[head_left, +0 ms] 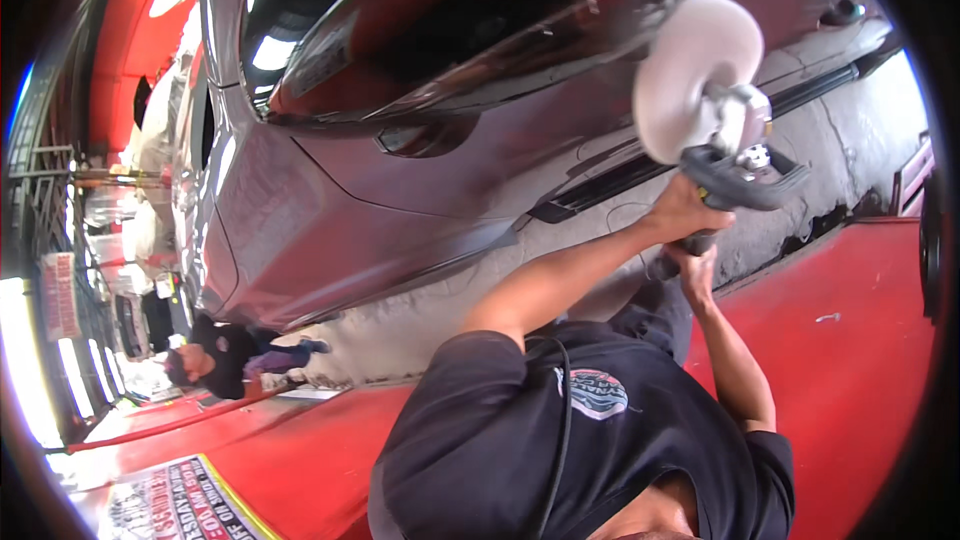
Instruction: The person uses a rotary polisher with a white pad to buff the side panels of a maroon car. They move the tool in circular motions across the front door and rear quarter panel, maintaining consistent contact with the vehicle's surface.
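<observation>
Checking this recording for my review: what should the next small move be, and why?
Probably settle the white pad flat against the grey car: the left hand and right hand both grip the polisher, the pad overlaps the car in view, but contact is unclear.

Left of the car (320,180), light strips (72,380) burn white; 1 washed-out patch (908,90) sits right of it. Glare streaks it, the spinning-blurred pad (675,90) before it is smeared, and fisheye distortion curves edges around it.
</observation>
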